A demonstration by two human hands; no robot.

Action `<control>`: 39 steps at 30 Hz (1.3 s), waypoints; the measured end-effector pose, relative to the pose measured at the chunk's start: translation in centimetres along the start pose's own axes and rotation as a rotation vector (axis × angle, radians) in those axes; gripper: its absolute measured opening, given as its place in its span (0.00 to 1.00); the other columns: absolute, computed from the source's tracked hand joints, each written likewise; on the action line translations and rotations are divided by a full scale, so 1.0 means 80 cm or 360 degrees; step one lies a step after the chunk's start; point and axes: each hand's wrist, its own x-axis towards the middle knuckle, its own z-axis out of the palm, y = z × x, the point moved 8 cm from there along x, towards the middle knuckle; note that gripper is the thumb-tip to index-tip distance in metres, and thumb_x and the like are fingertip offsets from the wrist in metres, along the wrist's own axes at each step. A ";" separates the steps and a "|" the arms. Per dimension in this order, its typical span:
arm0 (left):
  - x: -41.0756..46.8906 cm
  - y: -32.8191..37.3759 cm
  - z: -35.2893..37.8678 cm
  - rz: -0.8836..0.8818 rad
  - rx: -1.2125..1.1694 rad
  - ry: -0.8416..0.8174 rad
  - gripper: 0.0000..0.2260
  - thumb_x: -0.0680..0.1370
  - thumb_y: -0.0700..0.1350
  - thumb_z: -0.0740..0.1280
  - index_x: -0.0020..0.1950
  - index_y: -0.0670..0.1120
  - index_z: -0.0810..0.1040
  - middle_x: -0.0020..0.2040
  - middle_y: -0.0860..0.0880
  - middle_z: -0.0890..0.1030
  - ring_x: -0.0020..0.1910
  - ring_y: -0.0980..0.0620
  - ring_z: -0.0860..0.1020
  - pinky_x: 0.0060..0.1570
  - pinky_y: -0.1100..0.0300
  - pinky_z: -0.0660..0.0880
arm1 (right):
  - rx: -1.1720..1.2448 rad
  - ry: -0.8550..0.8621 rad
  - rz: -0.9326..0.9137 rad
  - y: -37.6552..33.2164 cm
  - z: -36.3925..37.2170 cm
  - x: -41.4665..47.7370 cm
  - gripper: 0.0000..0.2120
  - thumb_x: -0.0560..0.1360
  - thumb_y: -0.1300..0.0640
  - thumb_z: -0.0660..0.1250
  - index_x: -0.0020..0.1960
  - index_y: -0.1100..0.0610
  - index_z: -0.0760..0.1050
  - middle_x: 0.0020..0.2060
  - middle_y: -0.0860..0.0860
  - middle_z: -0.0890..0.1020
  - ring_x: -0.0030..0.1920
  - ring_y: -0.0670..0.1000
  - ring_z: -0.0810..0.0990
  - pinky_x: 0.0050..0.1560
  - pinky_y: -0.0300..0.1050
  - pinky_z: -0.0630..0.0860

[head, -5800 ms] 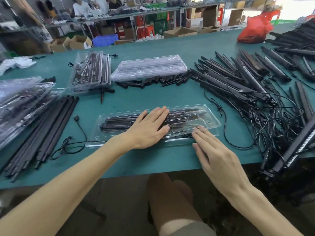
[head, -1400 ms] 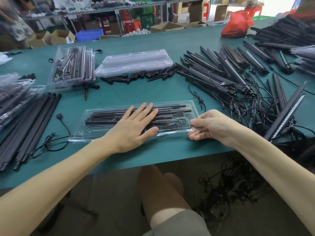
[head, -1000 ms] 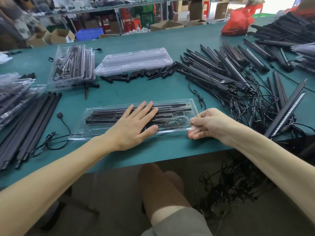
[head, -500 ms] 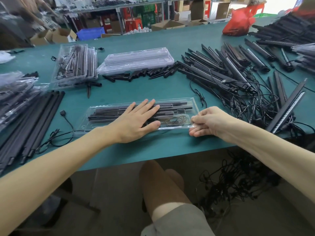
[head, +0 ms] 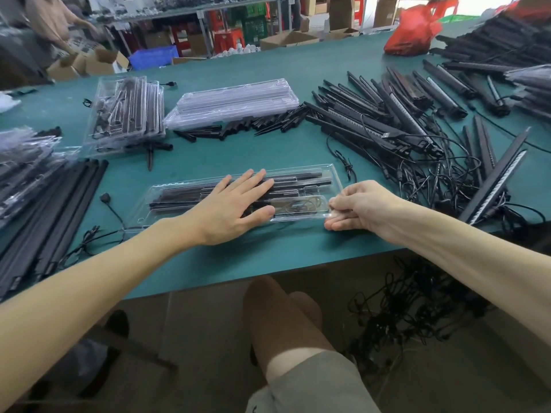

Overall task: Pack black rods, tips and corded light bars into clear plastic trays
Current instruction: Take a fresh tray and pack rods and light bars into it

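Clear plastic tray (head: 140, 217) lies near the front edge of the green surface (head: 268, 257), loaded with black rods (head: 179, 198) and a coiled cord (head: 301, 204). The left hand (head: 232, 208) rests flat on its middle, fingers straight. The right hand (head: 357, 205) pinches its near right corner with curled fingers. Loose rods (head: 59, 204) lie to the left, with tangled corded light bars (head: 387, 126) to the right. Beyond, black tips (head: 262, 123) lie just before a stack of empty trays (head: 235, 99), with packed trays (head: 125, 111) to its left.
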 end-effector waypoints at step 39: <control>-0.068 0.038 -0.091 0.0134 0.0724 0.0958 0.03 0.73 0.37 0.72 0.43 0.42 0.80 0.39 0.47 0.78 0.37 0.46 0.77 0.31 0.52 0.74 | -0.1835 0.0753 -0.1624 -0.099 0.050 -0.086 0.18 0.81 0.44 0.62 0.59 0.57 0.79 0.54 0.51 0.81 0.61 0.55 0.73 0.63 0.53 0.58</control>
